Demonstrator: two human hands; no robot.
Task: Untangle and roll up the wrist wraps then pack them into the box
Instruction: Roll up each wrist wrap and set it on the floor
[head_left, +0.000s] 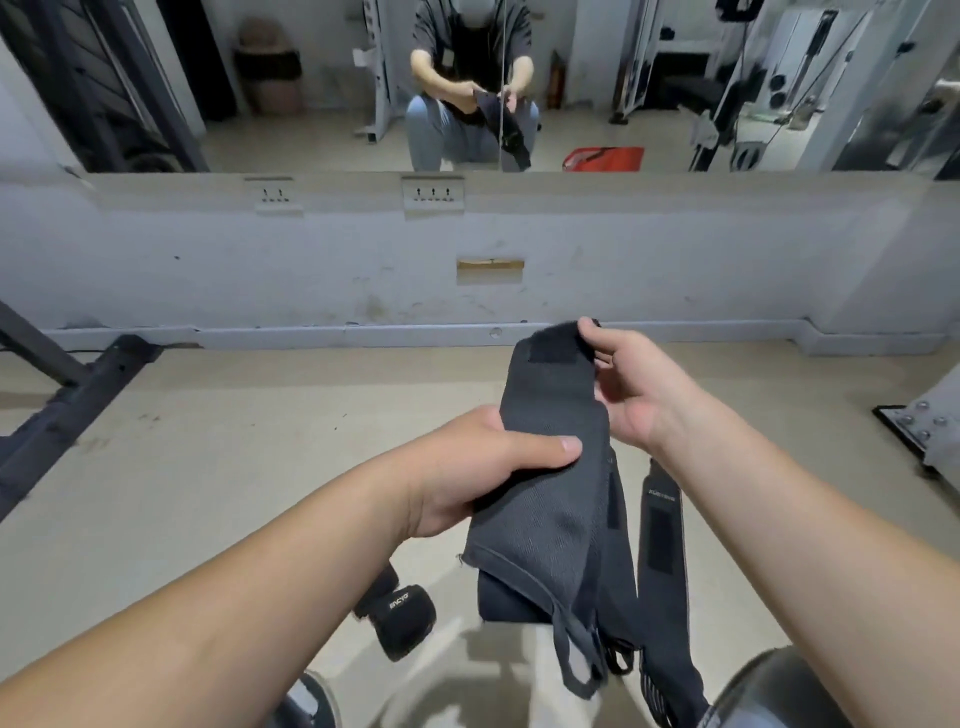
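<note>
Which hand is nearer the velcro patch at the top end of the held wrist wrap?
Right. The right hand pinches the wrist wrap at its top edge, right beside the velcro patch. The left hand grips the wrap lower down, around its middle.

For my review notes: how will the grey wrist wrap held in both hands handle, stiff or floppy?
Probably floppy: the wrist wrap sags and folds below the left hand. Likely light, since the right hand holds its top end with a fingertip pinch. Its dangling loop may snag.
</note>
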